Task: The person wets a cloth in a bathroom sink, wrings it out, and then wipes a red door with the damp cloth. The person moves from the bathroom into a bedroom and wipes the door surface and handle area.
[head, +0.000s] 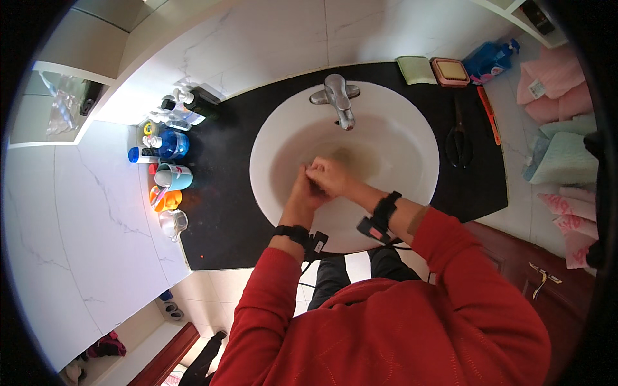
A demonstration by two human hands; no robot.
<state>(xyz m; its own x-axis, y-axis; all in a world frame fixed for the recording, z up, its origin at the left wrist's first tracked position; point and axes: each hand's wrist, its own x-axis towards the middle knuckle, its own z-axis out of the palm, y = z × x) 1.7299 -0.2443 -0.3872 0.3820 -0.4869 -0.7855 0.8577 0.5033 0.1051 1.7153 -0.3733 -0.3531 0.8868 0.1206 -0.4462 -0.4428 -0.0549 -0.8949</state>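
Above the white oval washbasin [405, 125], my two hands meet near its middle. My left hand [305, 188] is turned on edge, pressed against my right hand [330, 176], whose fingers curl over it. Something dark shows in the gap between the palms, but whether it is an object or shadow I cannot tell. Below them, cloudy brownish water [364, 161] lies around the drain. A chrome single-lever faucet [338, 99] stands at the back of the basin, beyond both hands. Each wrist wears a black strap with a small device and cable.
On the black countertop [227, 227], several bottles, a blue pump bottle [174, 144], a light-blue cup [179, 177] and a clear glass jug [174, 223] line the left. Scissors [458, 140], an orange comb [488, 116], a soap dish [450, 72] and a green sponge [416, 70] lie right.
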